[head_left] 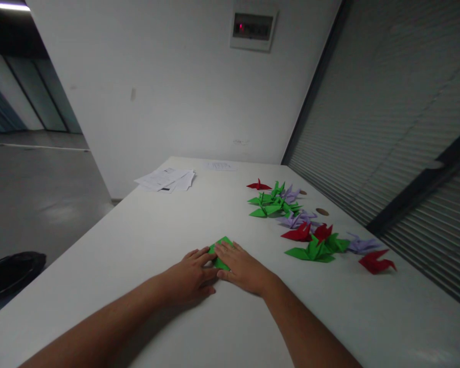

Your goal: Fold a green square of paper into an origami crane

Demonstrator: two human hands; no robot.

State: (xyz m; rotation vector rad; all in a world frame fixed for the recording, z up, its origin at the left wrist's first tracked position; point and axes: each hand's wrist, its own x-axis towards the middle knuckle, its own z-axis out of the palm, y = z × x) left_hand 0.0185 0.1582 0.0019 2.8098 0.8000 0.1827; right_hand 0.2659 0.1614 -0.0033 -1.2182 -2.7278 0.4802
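Observation:
A small folded piece of green origami paper (221, 264) lies on the white table in front of me, its top corner pointing away. My left hand (189, 276) rests at its left edge, fingers stretched out and touching the paper. Flat over the right part of the paper lies my right hand (243, 268), with its fingers extended. Both hands hide much of the paper, so its exact fold cannot be made out.
Several green paper cranes (274, 204), red cranes (377, 261) and lilac cranes (362, 244) sit along the table's right side. Printed sheets (164, 179) lie at the back left. A black-lined bin (13, 271) stands beyond the left edge. Blinds (387, 128) border the right.

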